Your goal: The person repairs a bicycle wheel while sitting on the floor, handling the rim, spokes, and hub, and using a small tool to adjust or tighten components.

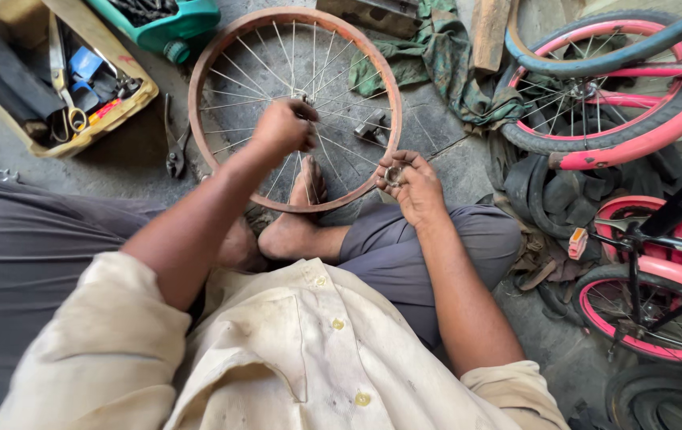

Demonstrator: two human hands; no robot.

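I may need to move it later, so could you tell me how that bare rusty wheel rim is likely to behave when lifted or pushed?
The wheel rim is a spoked metal hoop with no tyre, so probably stiff and fairly light for its size. Being round, it would likely roll if stood on edge. The thin spokes may bend if grabbed hard, and the rusty surface should not be slippery.

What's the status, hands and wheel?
Left hand closed at the hub of the bare rim. Right hand pinching small metal ring. Foot under the spokes.
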